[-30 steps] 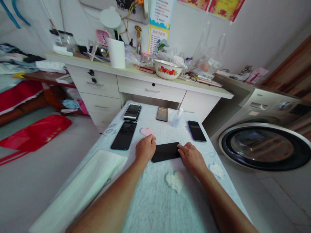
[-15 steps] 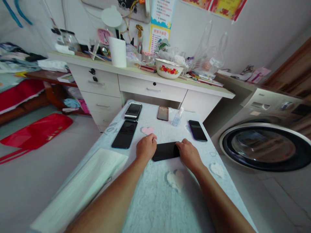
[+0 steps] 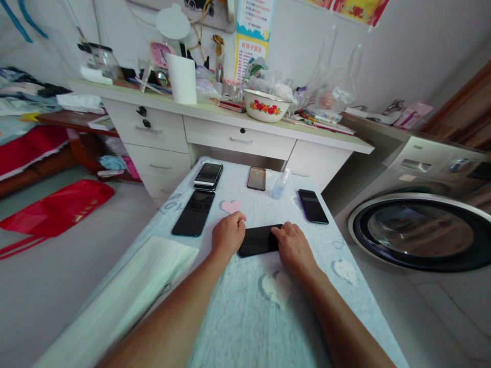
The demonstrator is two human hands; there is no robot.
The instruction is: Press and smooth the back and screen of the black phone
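Observation:
A black smartphone (image 3: 258, 240) lies sideways, screen up, at the middle of the cloth-covered table. My left hand (image 3: 228, 233) is closed at the phone's left end, its fingers curled and partly hidden. At the other end, my right hand (image 3: 294, 246) grips the phone, the thumb resting over the screen and the fingers behind the far edge. Left of my hands lies a larger dark phone (image 3: 194, 213), and beyond it a small stack of phones (image 3: 207, 175). A phone case (image 3: 257, 178) and a clear spray bottle (image 3: 280, 185) are farther back. Another dark phone (image 3: 313, 206) lies at the right.
A folded pale cloth (image 3: 126, 296) lies along the table's left side. A white desk with drawers (image 3: 149, 138) stands beyond, bearing a flowered bowl (image 3: 266, 106) and a paper roll (image 3: 181, 79). A washing machine (image 3: 422, 204) is at the right; a red bag (image 3: 57, 207) lies on the floor.
My right hand has shifted slightly left along the phone, its thumb farther over the screen. My left hand stays at the left end. The camera view has moved a little.

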